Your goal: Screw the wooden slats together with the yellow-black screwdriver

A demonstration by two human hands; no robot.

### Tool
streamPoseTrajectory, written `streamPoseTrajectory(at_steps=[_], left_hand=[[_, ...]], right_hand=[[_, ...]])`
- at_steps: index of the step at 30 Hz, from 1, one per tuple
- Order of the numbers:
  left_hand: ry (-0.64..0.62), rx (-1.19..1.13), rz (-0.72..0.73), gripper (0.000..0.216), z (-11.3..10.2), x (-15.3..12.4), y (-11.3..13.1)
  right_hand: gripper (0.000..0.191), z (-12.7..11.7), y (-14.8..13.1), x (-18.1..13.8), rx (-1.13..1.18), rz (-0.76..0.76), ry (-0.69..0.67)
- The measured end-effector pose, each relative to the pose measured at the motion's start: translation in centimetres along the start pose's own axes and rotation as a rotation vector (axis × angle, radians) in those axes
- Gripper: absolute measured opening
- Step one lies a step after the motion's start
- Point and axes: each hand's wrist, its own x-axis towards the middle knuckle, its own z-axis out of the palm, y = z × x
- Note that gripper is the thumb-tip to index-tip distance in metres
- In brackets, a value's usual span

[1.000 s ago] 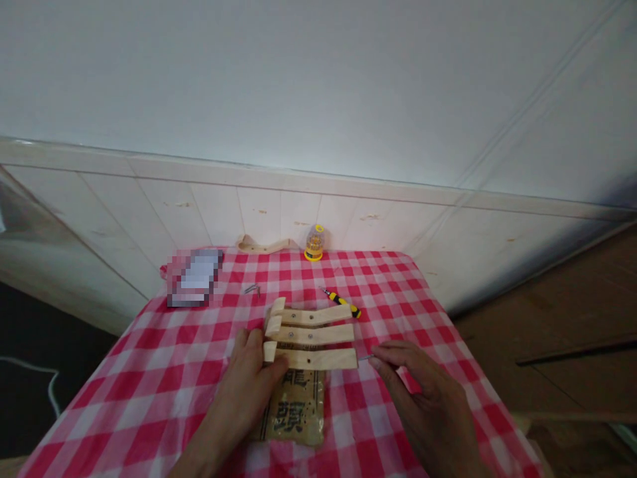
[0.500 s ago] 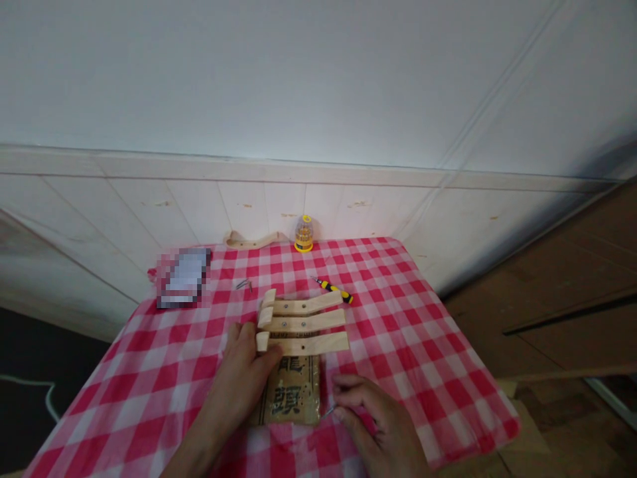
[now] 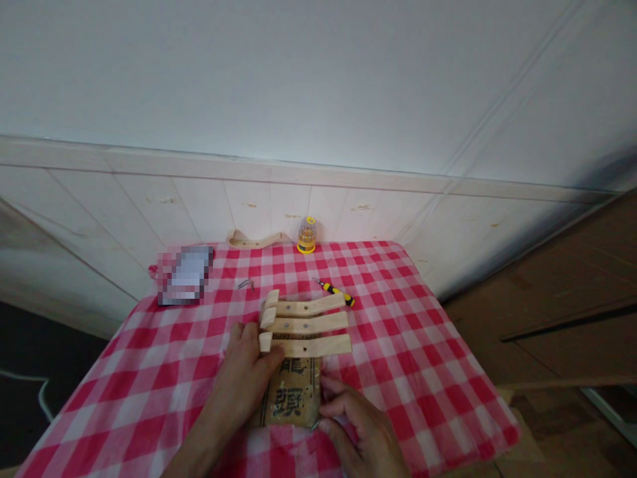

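A small wooden frame of three slats (image 3: pixel 306 325) lies on the red-and-white checked tablecloth (image 3: pixel 408 332). My left hand (image 3: pixel 246 372) presses flat on the frame's near left corner, thumb on the lowest slat. Under the frame sits a tan printed packet (image 3: pixel 291 398). My right hand (image 3: pixel 355 425) rests at the packet's right edge, fingers curled and pinched on a thin metal piece that I cannot name. A yellow-and-black screwdriver (image 3: pixel 337 291) lies just beyond the frame.
A yellow bit holder (image 3: pixel 307 236) and a curved wooden piece (image 3: pixel 256 240) stand at the table's far edge by the wall. Small metal screws (image 3: pixel 245 285) and a blurred flat object (image 3: pixel 183 275) lie at the far left. The table drops off at right.
My right hand has moved from the right of the slats down and left to the packet's right edge, still pinched. My left hand has stayed on the frame.
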Motion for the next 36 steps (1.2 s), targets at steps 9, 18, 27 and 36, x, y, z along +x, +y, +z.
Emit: streamPoseTrajectory(at_steps=[9,18,27,36], left_hand=[[-0.007,0.010,-0.013,0.026,0.0,0.2,-0.1],[-0.011,0.001,-0.018,0.030,-0.1,0.1,0.2],[-0.029,0.025,-0.039,0.022,-0.3,0.1,0.5],[-0.022,0.040,-0.017,0.018,-0.5,-0.1,1.3]], right_hand=[[0.013,-0.3,-0.2,0.3,-0.036,-0.035,-0.025],[0.019,-0.9,-0.9,0.5,-0.217,-0.159,0.084],[0.028,-3.4,-4.9,5.6,-0.627,-0.497,0.199],[0.019,-3.1,-5.6,8.2,-0.534,-0.396,0.055]])
